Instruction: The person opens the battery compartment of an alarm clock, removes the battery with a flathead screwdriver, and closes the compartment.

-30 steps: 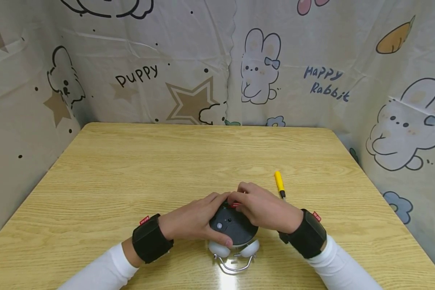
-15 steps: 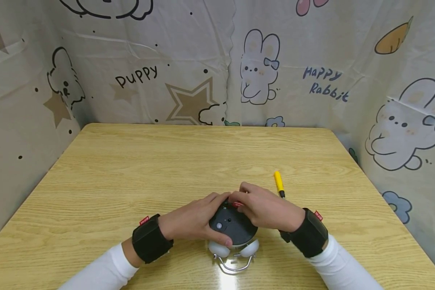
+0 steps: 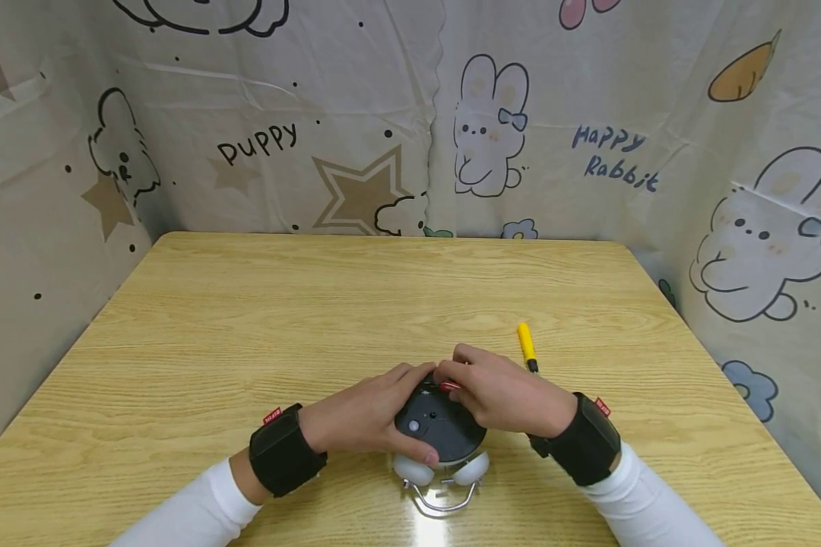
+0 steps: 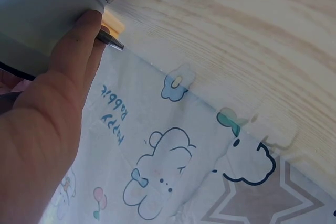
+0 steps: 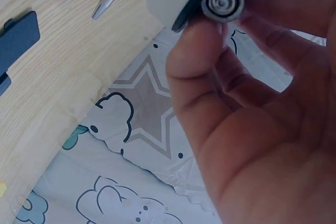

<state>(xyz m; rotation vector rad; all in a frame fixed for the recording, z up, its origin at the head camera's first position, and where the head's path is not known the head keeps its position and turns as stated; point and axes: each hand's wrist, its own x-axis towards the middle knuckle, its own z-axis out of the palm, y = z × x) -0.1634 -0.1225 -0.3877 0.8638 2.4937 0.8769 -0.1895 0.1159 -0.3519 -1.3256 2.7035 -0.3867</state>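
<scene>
the right hand (image 3: 498, 389) has its fingertips pinched on a small, shiny red piece (image 3: 448, 387), mostly hidden by them, at the far part of a white twin-bell alarm clock's round black back (image 3: 446, 431); the piece's long axis seems to run sideways. what seems a dark recess (image 3: 427, 387) lies just left, contents unclear. the left hand (image 3: 369, 410) grips the clock, bells toward the near edge of the pale wooden tabletop (image 3: 280, 304). a slim yellow-handled tool (image 3: 526, 344) lies beyond the right hand, nearer the right edge.
</scene>
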